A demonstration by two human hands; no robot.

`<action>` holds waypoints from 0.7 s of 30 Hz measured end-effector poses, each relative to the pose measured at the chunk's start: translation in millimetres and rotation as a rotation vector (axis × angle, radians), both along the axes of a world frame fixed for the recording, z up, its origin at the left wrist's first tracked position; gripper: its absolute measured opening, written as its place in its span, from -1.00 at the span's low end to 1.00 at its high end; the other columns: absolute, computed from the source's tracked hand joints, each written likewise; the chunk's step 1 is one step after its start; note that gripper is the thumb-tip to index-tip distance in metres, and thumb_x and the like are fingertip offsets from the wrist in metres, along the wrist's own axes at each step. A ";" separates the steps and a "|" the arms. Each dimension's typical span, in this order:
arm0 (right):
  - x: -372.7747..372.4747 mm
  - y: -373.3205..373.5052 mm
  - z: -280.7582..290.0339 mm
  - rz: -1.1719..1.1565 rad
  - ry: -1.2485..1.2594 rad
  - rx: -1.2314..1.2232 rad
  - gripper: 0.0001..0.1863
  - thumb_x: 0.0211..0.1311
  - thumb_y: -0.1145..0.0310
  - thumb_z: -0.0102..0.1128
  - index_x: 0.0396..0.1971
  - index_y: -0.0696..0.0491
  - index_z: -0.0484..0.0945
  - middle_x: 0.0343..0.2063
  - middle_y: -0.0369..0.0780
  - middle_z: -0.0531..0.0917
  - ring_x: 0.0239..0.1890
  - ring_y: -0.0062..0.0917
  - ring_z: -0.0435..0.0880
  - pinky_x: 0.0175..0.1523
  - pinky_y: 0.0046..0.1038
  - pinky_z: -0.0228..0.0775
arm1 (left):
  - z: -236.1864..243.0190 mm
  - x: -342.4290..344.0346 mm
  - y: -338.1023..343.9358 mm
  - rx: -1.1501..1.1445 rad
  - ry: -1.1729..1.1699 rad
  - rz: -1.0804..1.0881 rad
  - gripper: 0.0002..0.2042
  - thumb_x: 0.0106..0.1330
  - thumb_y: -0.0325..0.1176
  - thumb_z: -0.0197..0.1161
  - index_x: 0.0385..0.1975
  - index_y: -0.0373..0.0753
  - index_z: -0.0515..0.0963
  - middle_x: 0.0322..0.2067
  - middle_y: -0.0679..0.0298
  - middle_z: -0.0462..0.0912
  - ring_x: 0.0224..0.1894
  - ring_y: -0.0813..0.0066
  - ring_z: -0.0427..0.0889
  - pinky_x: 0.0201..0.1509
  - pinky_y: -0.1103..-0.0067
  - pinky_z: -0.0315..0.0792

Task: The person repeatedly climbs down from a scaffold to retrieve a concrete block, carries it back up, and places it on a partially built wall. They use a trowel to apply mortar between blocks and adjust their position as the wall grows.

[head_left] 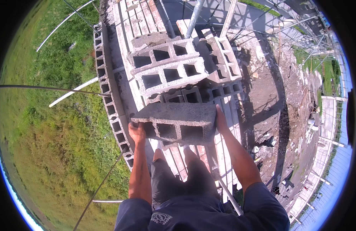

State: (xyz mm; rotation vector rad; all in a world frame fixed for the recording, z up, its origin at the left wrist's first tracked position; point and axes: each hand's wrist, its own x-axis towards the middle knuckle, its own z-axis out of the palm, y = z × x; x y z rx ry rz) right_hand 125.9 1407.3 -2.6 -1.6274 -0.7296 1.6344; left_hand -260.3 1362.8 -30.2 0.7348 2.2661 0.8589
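I hold a grey hollow concrete block (pixel 172 113) out in front of my legs, its three openings facing me. My left hand (pixel 136 132) grips its left end, and my right hand (pixel 220 120) grips the right end. Just beyond it, pale hollow blocks (pixel 155 89) are stacked on the plank platform (pixel 140 15), with more blocks (pixel 231 63) at their right and darker ones beneath, partly hidden by the held block.
Along my left runs a block wall edge (pixel 108 101) with grass (pixel 62 146) below and thin rods crossing. Metal scaffold poles (pixel 193 19) rise ahead. Down to my right are rubble ground (pixel 266 92) and a low concrete structure (pixel 326 123).
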 end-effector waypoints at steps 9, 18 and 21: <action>13.6 127.2 -112.4 0.130 0.003 -0.161 -0.33 0.27 -0.19 -0.15 -0.05 0.18 0.46 -0.19 -0.22 0.59 -0.13 -0.51 0.52 0.07 -0.46 0.28 | -3.1 36.9 39.2 -0.040 0.358 0.013 -0.67 0.00 -0.32 0.25 -0.37 -0.47 0.41 -0.41 -0.15 0.55 -0.30 -0.11 0.56 -0.15 0.23 0.39; 6.3 131.1 -62.6 0.199 -0.177 0.036 -0.13 0.20 -0.29 -0.19 0.12 0.29 0.30 0.10 0.04 0.42 0.20 -0.31 0.36 0.26 -0.41 0.13 | -13.2 45.6 88.5 -0.132 0.418 -0.094 -0.54 0.02 -0.16 0.35 -0.31 -0.43 0.37 -0.27 -0.16 0.53 -0.11 -0.12 0.49 -0.03 0.24 0.34; -10.8 127.5 -51.8 0.480 -0.687 0.144 -0.32 0.06 0.00 0.23 0.03 0.25 0.39 -0.05 0.04 0.54 0.09 -0.15 0.47 0.15 -0.33 0.28 | -12.4 39.1 94.7 -0.290 0.333 -0.188 -0.54 0.04 -0.18 0.33 -0.28 -0.40 0.32 -0.29 -0.19 0.54 -0.13 -0.17 0.51 -0.03 0.22 0.36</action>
